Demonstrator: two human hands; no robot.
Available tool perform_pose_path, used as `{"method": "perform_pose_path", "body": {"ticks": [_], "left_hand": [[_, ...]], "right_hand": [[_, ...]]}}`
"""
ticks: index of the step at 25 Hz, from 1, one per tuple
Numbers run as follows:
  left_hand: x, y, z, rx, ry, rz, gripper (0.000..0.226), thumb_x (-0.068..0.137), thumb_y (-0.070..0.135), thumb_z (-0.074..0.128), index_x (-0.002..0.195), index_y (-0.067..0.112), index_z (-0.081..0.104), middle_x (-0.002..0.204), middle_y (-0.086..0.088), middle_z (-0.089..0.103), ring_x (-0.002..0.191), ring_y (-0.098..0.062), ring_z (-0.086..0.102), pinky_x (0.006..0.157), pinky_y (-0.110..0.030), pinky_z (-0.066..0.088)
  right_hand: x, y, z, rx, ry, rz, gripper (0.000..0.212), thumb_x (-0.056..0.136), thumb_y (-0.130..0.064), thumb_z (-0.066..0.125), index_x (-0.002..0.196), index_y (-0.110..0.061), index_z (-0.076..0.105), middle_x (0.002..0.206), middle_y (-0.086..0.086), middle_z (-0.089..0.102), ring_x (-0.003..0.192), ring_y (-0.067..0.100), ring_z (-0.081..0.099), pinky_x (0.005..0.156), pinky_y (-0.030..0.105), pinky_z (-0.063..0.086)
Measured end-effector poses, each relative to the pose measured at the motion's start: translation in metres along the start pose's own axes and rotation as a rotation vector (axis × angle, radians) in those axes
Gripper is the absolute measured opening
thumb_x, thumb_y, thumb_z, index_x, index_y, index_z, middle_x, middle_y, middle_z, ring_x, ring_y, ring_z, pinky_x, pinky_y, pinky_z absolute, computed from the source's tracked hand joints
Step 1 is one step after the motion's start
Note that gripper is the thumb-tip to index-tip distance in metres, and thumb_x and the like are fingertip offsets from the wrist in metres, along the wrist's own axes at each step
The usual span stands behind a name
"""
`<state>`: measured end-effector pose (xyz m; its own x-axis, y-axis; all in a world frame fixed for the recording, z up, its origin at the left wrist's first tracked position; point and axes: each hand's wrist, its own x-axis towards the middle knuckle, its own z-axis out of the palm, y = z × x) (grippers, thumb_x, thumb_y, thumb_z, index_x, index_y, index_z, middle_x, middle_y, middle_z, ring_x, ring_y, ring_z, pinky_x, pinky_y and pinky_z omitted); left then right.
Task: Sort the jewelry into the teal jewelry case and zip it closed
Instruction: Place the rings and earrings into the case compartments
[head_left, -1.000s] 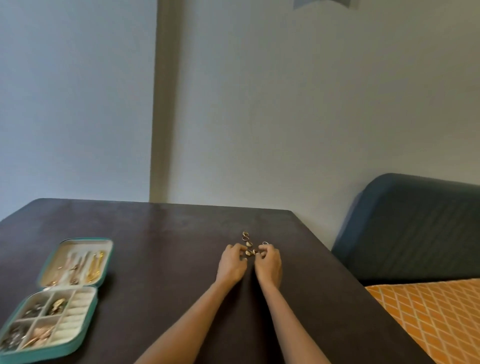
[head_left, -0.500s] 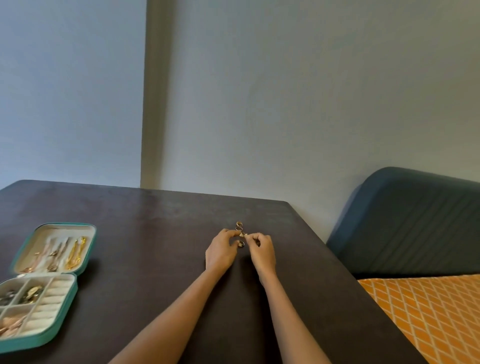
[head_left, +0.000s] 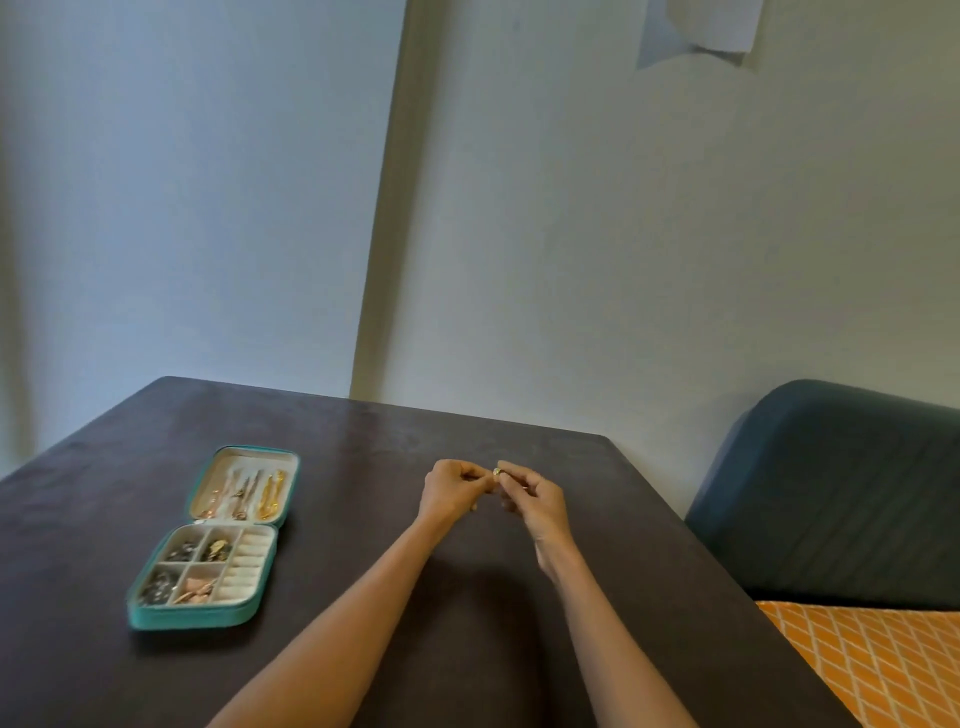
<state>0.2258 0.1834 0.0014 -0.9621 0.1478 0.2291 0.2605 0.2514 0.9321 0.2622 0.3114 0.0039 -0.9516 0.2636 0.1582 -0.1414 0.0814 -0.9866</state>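
Observation:
The teal jewelry case (head_left: 156, 618) lies open on the left of the dark table (head_left: 363, 452). Its lid half holds gold and pink chains; its tray compartments hold small pieces, and the cream ring rolls sit beside them. My left hand (head_left: 449, 491) and my right hand (head_left: 535, 499) are raised together over the table's middle. A small gold ring (head_left: 496, 472) sits between their fingertips, pinched by my right hand. My left fingers are curled closed; whether they hold other rings is hidden. No loose jewelry shows on the table.
The table's far edge meets a pale wall. A dark blue sofa back (head_left: 831, 493) stands to the right, with an orange diamond-patterned cushion (head_left: 872, 665) below it.
The small pile of rings that lay on the table is gone from view. Both hands lifted off the surface with a gold ring. The camera view swung so the case sits nearer the middle.

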Motion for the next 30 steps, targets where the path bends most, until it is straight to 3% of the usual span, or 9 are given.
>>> {"method": "perform_pose_path", "body": {"ticks": [3, 7, 11, 17, 22, 26, 30], "left_hand": [[-0.008, -0.004, -0.046, 0.109, -0.114, 0.057, 0.020, 0.086, 0.028, 0.066, 0.091, 0.010, 0.074, 0.080, 0.002, 0.071, 0.054, -0.001, 0.051, 0.053, -0.012, 0.041], [-0.020, -0.013, -0.110, 0.269, -0.218, 0.097, 0.016, 0.085, 0.022, 0.067, 0.090, 0.009, 0.075, 0.080, -0.005, 0.071, 0.058, -0.001, 0.050, 0.059, -0.014, 0.041], [-0.038, -0.022, -0.173, 0.388, -0.251, 0.124, 0.016, 0.084, 0.019, 0.068, 0.094, 0.007, 0.074, 0.073, 0.006, 0.066, 0.057, 0.009, 0.055, 0.061, -0.007, 0.040], [-0.063, -0.047, -0.242, 0.493, -0.272, 0.067, 0.014, 0.083, 0.016, 0.068, 0.095, 0.010, 0.073, 0.078, 0.010, 0.063, 0.073, -0.002, 0.057, 0.073, -0.015, 0.045], [-0.067, -0.051, -0.251, 0.617, -0.184, 0.086, 0.018, 0.082, 0.017, 0.068, 0.100, 0.015, 0.070, 0.099, 0.003, 0.067, 0.092, -0.009, 0.060, 0.084, -0.022, 0.048], [-0.062, -0.050, -0.237, 0.871, -0.280, 0.069, 0.022, 0.083, 0.026, 0.066, 0.102, 0.016, 0.067, 0.102, -0.002, 0.066, 0.086, -0.012, 0.056, 0.071, -0.025, 0.046], [-0.059, -0.048, -0.233, 0.999, -0.252, 0.111, 0.023, 0.085, 0.032, 0.062, 0.102, 0.017, 0.066, 0.102, 0.000, 0.066, 0.094, -0.017, 0.059, 0.070, -0.024, 0.043]], "right_hand": [[-0.008, -0.013, 0.021, -0.167, -0.064, -0.089, 0.012, 0.085, -0.009, 0.066, 0.094, -0.013, 0.073, 0.090, 0.000, 0.072, 0.082, 0.011, 0.065, 0.065, 0.014, 0.052], [-0.017, -0.027, 0.060, -0.274, -0.261, -0.125, 0.013, 0.081, -0.006, 0.071, 0.094, -0.006, 0.072, 0.080, 0.006, 0.070, 0.069, 0.012, 0.064, 0.063, 0.016, 0.054], [-0.035, -0.030, 0.118, -0.368, -0.419, -0.216, 0.018, 0.080, -0.006, 0.072, 0.098, -0.006, 0.074, 0.085, 0.008, 0.073, 0.069, 0.002, 0.068, 0.068, 0.016, 0.054], [-0.058, -0.018, 0.186, -0.472, -0.463, -0.286, 0.017, 0.077, -0.011, 0.074, 0.095, -0.013, 0.076, 0.090, 0.002, 0.075, 0.074, -0.005, 0.064, 0.073, 0.010, 0.050], [-0.066, -0.010, 0.199, -0.520, -0.474, -0.270, 0.019, 0.077, -0.009, 0.074, 0.097, -0.012, 0.075, 0.094, 0.002, 0.074, 0.072, -0.011, 0.061, 0.071, 0.006, 0.048], [-0.071, -0.004, 0.199, -0.509, -0.454, -0.271, 0.019, 0.078, -0.008, 0.074, 0.097, -0.012, 0.075, 0.094, 0.004, 0.075, 0.073, -0.008, 0.062, 0.073, 0.008, 0.050], [-0.072, -0.005, 0.200, -0.557, -0.493, -0.316, 0.020, 0.077, -0.009, 0.074, 0.097, -0.013, 0.075, 0.094, 0.003, 0.074, 0.076, -0.005, 0.062, 0.075, 0.008, 0.049]]}}
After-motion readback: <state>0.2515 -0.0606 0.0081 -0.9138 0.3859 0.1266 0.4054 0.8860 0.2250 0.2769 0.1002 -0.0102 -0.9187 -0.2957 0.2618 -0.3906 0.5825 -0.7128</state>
